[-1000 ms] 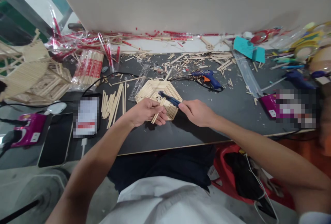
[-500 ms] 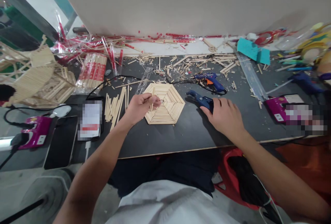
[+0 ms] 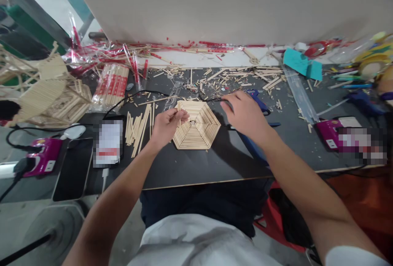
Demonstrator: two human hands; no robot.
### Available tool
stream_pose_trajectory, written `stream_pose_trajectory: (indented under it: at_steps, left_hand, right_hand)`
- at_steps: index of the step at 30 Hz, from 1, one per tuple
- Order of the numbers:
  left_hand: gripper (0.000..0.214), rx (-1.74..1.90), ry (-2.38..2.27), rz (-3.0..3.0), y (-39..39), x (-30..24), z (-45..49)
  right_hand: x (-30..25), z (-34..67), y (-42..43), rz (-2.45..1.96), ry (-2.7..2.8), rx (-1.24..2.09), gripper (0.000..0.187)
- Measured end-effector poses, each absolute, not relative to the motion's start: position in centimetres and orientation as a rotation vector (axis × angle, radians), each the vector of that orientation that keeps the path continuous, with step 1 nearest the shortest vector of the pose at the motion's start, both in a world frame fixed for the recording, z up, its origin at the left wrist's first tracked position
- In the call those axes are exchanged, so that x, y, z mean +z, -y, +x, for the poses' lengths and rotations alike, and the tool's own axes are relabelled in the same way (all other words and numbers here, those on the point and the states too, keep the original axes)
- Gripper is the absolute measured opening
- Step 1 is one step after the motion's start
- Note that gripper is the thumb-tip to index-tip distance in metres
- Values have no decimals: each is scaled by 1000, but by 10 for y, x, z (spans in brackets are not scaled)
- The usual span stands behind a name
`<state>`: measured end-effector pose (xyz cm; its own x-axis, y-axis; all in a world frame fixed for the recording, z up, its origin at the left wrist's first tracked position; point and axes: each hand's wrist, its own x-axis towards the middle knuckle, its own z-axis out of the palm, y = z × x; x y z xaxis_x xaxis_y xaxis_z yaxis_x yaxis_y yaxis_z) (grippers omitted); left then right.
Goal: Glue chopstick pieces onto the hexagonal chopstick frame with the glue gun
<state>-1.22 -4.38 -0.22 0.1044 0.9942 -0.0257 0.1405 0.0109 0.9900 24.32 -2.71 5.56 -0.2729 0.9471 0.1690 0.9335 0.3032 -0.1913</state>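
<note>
My left hand (image 3: 166, 126) is closed, pinching a short wooden stick (image 3: 179, 123) upright between thumb and fingers. It is over the left side of a hexagonal panel (image 3: 196, 137) built from rings of pale sticks with a small gap at the centre. My right hand (image 3: 244, 112) is stretched over the table right of the panel, thumb and fingers apart, with no object visible in its grasp. Just behind it lies a blue glue gun (image 3: 259, 101), partly covered by the hand. Blue-handled pliers (image 3: 253, 148) lie under my right wrist, mostly hidden.
Loose sticks (image 3: 139, 128) and two phones (image 3: 73, 169) lie to the left. Wrapped stick bundles (image 3: 111, 83) and a stick model (image 3: 46, 89) stand farther back. Offcuts litter the rear. Purple power strips (image 3: 43, 157) sit at both sides, and black cables cross the table.
My right hand has let go of the pliers and moved up and left toward the glue gun. The pliers now lie closer to the front edge. My left hand still holds the stick, barely moved.
</note>
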Motion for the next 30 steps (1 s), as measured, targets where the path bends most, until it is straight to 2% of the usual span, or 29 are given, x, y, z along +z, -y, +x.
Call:
stream_pose_trajectory:
  at_steps: [7, 16, 23, 27, 30]
  left_hand:
    - [28, 1013, -1238, 1333, 44, -3, -13]
    - [27, 978, -1265, 1311, 44, 0, -10]
    - [28, 1016, -1232, 1259, 42, -2, -13]
    - [33, 1030, -1232, 1254, 42, -3, -13]
    - [30, 1074, -1255, 1280, 42, -1, -14]
  right_hand:
    - [22, 193, -107, -1494, 2482, 195, 43]
    - [11, 169, -152, -1447, 2656, 13, 33]
    - [43, 178, -141, -1381, 2410, 114, 34]
    - [61, 184, -97, -1305, 2265, 415, 34]
    - [65, 186, -57, -1197, 2126, 667, 27]
